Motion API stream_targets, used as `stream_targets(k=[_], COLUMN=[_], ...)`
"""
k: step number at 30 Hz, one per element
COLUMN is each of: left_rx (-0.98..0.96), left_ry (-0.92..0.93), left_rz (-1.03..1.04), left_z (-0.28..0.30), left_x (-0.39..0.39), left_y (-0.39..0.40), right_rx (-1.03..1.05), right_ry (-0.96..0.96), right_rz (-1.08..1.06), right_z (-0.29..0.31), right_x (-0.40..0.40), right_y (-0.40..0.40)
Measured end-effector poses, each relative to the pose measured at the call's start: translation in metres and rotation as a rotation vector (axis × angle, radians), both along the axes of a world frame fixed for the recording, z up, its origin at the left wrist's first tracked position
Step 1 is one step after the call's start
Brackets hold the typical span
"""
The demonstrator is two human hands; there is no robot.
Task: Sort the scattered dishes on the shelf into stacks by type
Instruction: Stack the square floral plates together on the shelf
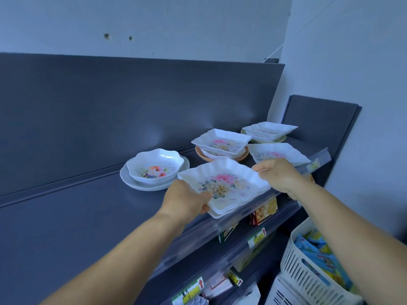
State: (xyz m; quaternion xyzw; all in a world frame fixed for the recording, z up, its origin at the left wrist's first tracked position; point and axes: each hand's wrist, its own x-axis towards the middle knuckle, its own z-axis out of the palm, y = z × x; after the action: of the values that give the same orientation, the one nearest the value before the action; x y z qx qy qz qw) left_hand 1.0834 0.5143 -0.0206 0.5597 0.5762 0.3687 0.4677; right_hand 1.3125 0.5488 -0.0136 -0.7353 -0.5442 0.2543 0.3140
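— Left hand (187, 198) first: how did it sit in the head view?

— Clamped on the near left corner of the stack of square dishes (224, 186); the thumb lay over the scalloped rim, the fingers curled beneath; the stack sat at the front edge of the shelf (77, 216), its near corner jutting out past the lip.

— And the right hand (278, 175)?

— At the stack's far right corner, fingers bent down onto the rim; it gripped that edge, though the fingertips themselves were hidden behind the knuckles; so the stack lay between the two hands, held on opposite corners.

— How many dishes were in it?

— Several, three layers or so showing at the near corner; I could not count them surely; the top one carried a pink flower print.

— What else stood on the shelf?

— To the left of the left hand, well apart from it, a round floral bowl (155, 166) sat in a plain white plate (141, 183); behind the stack, a square floral dish (221, 143) rested on a smaller bowl inside an orange plate (202, 156); just beyond the right hand lay a single square dish (279, 154), partly covered by that hand; at the far back right, a white square bowl (269, 129) sat on a pale green plate (275, 140).

— Below the shelf?

— Lower shelves with price tags (256, 237) and packets; at the right, a white slatted basket (308, 274) holding blue and yellow packs.
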Motion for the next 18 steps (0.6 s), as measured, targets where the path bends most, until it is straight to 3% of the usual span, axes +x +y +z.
stream_targets(k=[5,18], left_rx=[-0.03,-0.095], left_ry=[0.045,-0.079], left_rz=[0.058,0.121], left_z=[-0.007,-0.026], left_x=[0.004,0.003], left_y=[-0.001,0.003], right_rx=[-0.001,-0.033], right_ry=[-0.016,0.076], right_rz=[0.054,0.077], right_z=[-0.006,-0.022], right_x=[0.001,0.003], right_y=[0.004,0.011])
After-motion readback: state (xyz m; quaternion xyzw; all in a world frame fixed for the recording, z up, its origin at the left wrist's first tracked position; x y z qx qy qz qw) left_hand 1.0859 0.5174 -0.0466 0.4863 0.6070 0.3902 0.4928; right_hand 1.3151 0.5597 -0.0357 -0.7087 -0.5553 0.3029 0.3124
